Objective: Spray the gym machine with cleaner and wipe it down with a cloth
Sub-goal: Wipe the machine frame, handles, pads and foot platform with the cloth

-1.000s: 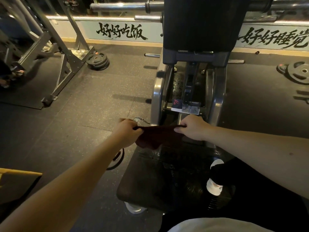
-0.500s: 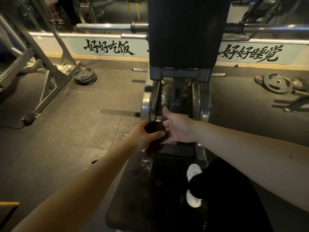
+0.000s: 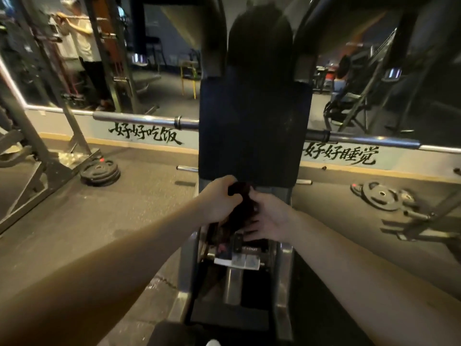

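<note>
Evidently soft and light, the cloth (image 3: 240,208) hangs bunched at frame centre, just under the black pad (image 3: 254,133). Its top is gripped by the left hand (image 3: 218,199) in curled fingers. The right hand (image 3: 270,218) touches its side, fingers seemingly spread. I'd wad it in one palm.

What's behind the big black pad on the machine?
A silver bar passes behind the black pad and sticks out on both sides. Further back is a wall strip with black writing. The pad hides the bar's middle and the wall there.
</note>
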A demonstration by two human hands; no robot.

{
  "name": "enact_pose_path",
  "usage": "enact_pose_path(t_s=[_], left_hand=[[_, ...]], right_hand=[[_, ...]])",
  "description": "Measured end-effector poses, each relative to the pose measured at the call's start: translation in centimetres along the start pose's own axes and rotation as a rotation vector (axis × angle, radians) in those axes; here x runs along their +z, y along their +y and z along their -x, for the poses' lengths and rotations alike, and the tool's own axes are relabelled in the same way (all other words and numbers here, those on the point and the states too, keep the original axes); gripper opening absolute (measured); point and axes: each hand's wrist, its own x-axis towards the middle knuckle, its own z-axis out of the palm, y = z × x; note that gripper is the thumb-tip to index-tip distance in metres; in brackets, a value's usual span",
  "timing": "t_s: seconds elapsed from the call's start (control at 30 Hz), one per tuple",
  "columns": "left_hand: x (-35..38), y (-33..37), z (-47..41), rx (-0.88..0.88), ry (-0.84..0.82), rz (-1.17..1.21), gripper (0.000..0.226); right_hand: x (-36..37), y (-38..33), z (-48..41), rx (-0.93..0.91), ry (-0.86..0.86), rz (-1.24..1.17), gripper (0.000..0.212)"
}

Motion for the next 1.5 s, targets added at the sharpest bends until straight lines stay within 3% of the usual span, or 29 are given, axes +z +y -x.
enact_pose_path(t_s=[0.2,0.3,0.43,0.53,0.67,0.77,0.87,0.97,1.03,1.4,1.5], left_hand=[[-1.8,3.0,-8.8,0.093,-0.071,0.012,0.012],[-3.3,4.1,-12.9,0.159,0.038,-0.022,0.019],[-6.7,4.3,-20.2,0.175,0.261,-0.133,0.011],[-8.9,4.6,-26.1,0.178,0.375,-0.225,0.027],[-11.2,5.1,-32.9,0.18,0.508,-0.302,0.046],[-12.2,4.4,-37.7,0.181,0.598,-0.408,0.051],[-12.4,3.2,-40.9,0.155,0.585,-0.517,0.077],[-11.5,1.4,-42.4,0.134,0.508,-0.58,0.099],[-10.8,0.4,-42.9,0.099,0.517,-0.692,0.108],[-10.4,0.1,-43.8,0.087,0.572,-0.861,0.116],[-10.3,0.0,-43.8,0.079,0.564,-0.865,0.116]], right_hand=[[-0.4,-6.5,-3.6,-0.213,-0.058,-0.591,0.048],[-0.9,-10.4,-5.7,-0.32,0.021,-0.639,0.041],[-1.8,-17.9,-9.7,-0.44,0.159,-0.59,0.047],[-1.6,-24.6,-11.9,-0.603,0.263,-0.528,0.047],[-1.3,-32.5,-14.6,-0.9,0.401,-0.287,0.049],[-2.0,-36.8,-17.4,-1.13,0.557,0.049,0.051],[-3.7,-38.7,-21.2,-1.317,0.76,0.461,0.047],[-6.3,-37.4,-25.1,-1.182,0.986,1.124,0.06],[-7.5,-35.7,-26.7,-1.121,1.094,1.343,0.064],[-5.6,-42.5,-28.9,-1.229,1.284,1.338,0.067],[-5.9,-43.4,-29.0,-1.26,1.297,1.393,0.076]])
